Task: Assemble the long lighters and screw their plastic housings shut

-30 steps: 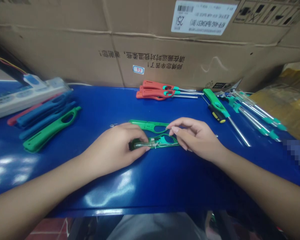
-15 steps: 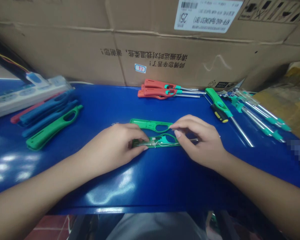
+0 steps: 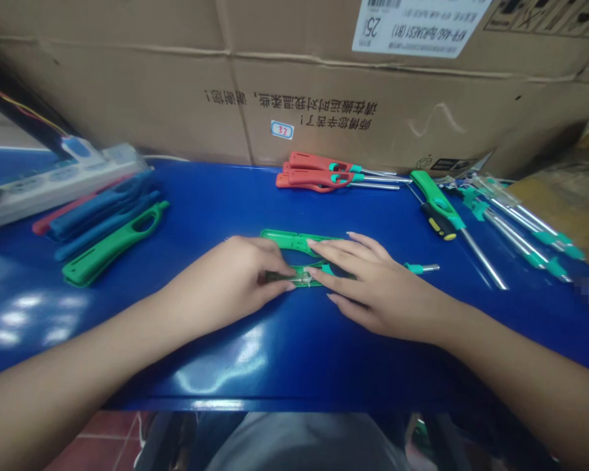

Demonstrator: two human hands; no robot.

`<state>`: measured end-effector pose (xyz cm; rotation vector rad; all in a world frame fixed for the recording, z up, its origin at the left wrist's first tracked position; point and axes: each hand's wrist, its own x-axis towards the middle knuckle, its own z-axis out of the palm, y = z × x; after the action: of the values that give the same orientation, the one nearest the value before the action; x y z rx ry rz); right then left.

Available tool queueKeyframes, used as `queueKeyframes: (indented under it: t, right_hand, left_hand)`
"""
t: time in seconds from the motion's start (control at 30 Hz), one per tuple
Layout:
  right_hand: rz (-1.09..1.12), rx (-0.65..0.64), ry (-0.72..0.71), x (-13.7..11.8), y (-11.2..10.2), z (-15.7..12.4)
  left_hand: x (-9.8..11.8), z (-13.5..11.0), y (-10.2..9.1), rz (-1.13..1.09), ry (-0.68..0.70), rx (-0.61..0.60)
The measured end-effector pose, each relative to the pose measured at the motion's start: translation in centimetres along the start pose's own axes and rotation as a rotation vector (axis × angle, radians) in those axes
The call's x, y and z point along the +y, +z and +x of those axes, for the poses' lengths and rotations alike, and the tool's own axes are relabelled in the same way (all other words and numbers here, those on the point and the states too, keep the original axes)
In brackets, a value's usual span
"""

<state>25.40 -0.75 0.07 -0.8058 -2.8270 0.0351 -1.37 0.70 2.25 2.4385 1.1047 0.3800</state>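
My left hand (image 3: 240,271) pinches the left end of a green lighter half-shell (image 3: 300,282) between thumb and fingers. Clear and white inner parts show inside it, and a metal tube with a teal collar (image 3: 415,268) comes out to the right. Over the shell's right part lies my right hand (image 3: 387,281), its fingers spread and pointing left. One fingertip is at the inner parts; another touches or overlaps the second green half-shell (image 3: 285,240), which lies just behind. My right hand hides much of both shells' right ends.
Several red gas lighters (image 3: 319,176) lie against the cardboard box (image 3: 177,111). To the right are a green lighter (image 3: 439,206), a black-and-yellow screwdriver (image 3: 439,222) and several metal tubes (image 3: 520,232). Blue shells (image 3: 98,206), a green shell (image 3: 112,252) and a power strip (image 3: 53,183) are left.
My right hand has moved left over the half-shells, its fingers going from a pinch to spread. The tube's end now shows beyond it. My left hand stays at the shell's left end.
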Motion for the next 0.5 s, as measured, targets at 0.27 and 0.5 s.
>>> queueKeyframes:
  t: [0.27,0.5]
  right_hand:
    - [-0.136,-0.010,-0.025,-1.6,0.2,0.2]
    - [-0.165,-0.027,-0.049,-1.6,0.6,-0.1]
  left_hand:
    - [0.2,-0.6,0.5,0.180,0.053,0.043]
    - [0.4,-0.6,0.6,0.278,0.013,0.009]
